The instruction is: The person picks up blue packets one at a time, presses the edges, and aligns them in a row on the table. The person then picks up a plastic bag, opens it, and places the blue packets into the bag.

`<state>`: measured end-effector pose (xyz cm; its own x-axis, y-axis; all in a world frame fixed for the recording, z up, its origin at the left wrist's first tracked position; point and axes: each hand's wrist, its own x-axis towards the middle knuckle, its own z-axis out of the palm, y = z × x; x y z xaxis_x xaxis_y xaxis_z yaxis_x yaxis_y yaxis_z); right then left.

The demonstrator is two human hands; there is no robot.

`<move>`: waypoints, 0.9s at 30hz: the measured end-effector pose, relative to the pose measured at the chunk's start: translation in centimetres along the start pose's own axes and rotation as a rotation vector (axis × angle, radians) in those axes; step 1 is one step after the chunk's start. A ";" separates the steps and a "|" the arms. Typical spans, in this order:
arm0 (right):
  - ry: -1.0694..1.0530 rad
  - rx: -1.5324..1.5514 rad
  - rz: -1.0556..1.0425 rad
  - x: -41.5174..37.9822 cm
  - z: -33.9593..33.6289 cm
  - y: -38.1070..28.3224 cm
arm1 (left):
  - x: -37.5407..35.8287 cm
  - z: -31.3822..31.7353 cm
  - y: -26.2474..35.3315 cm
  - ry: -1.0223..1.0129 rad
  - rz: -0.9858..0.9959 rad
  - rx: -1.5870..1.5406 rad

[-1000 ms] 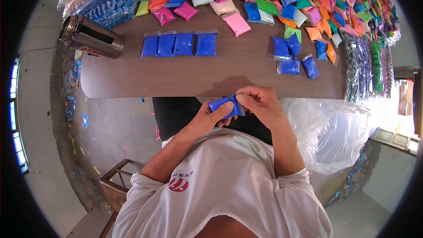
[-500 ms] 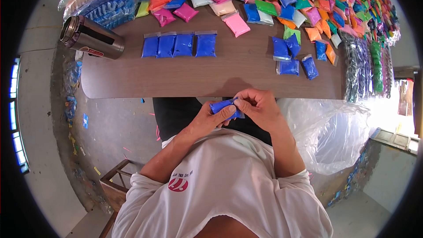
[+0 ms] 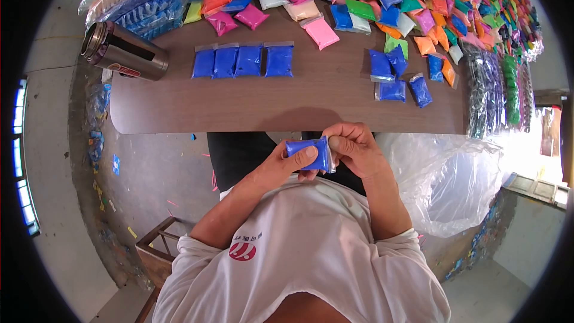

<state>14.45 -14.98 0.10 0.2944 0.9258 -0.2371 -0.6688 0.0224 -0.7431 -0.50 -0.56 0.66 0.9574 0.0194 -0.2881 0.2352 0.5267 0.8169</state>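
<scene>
head cam looking down at a person sitting at the near edge of a brown table [image 3: 179, 107]. both hands are up in front of the chest, just below the table edge, pinching one small blue packet [image 3: 309, 149] between them. left hand [image 3: 281, 164] has its thumb pressed across the front of the packet with the fingers curled behind it, right hand [image 3: 353, 146] grips the packet's right end with fingertips together on the clear plastic edge. so both hands are clamped on the same packet, nothing loose.

progress-wise, going by how things lie: four blue packets [image 3: 244, 60] sit in a neat side-by-side row on the table, touching or nearly so, and that looks like the finished lot. off to the right there's a small loose cluster of blue ones [image 3: 397, 75], lying at different angles, which i'd guess are waiting their turn. so roughly four done, one in hand, around half a dozen blue ones left, if blue is all that counts.

behind all that is a huge mixed heap of coloured packets [image 3: 382, 0] along the far side and right edge, well apart from the row. a steel flask [image 3: 122, 51] lies on its side at the left corner, and a big clear plastic bag [image 3: 442, 179] hangs just beside the person's right arm.
</scene>
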 end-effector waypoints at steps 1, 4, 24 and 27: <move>0.030 0.006 0.008 -0.1 0.0 0.0 | 0.0 -0.4 -0.4 -0.001 0.009 -0.004; 0.056 -0.016 0.026 -0.5 0.2 -0.6 | 0.0 -0.5 -0.6 0.028 0.028 -0.003; 0.121 -0.284 0.007 -0.3 1.4 -1.3 | 0.1 -1.0 -1.0 0.063 0.061 0.003; 0.117 -0.328 0.011 -0.3 1.5 -1.4 | 0.2 -0.9 -1.0 0.062 0.062 0.011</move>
<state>14.29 -14.70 2.16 0.3776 0.8751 -0.3027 -0.4232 -0.1277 -0.8970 -0.72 -0.27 -0.65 0.9580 0.1043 -0.2671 0.1781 0.5138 0.8393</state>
